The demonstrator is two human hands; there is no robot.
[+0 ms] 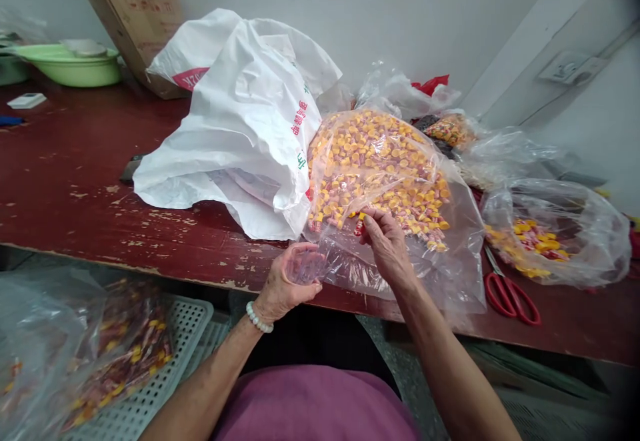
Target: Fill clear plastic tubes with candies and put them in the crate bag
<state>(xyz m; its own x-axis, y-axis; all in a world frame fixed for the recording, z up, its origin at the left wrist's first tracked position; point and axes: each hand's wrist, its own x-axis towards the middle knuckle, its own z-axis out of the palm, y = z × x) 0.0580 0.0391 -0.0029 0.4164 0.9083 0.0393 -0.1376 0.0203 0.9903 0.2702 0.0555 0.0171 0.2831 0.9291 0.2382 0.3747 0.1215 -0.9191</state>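
Observation:
My left hand (280, 287), with a pale bead bracelet at the wrist, is wrapped around a clear plastic cup (304, 266) just off the table's front edge. Between thumb and fingers of my right hand (383, 241) is a small yellow-capped piece (359, 223) with a red and white body. That hand hovers over the near side of a large clear plastic bag (380, 167) full of many similar yellow-and-red pieces. Whatever lies inside the cup is too unclear to make out.
A white woven sack (235, 134) slumps left of the bag. Red-handled scissors (510, 294) and a smaller clear bag (595, 241) of yellow-capped pieces lie at right. Below left, a white perforated crate (193, 314) holds bagged pieces. A green basin (75, 71) stands behind.

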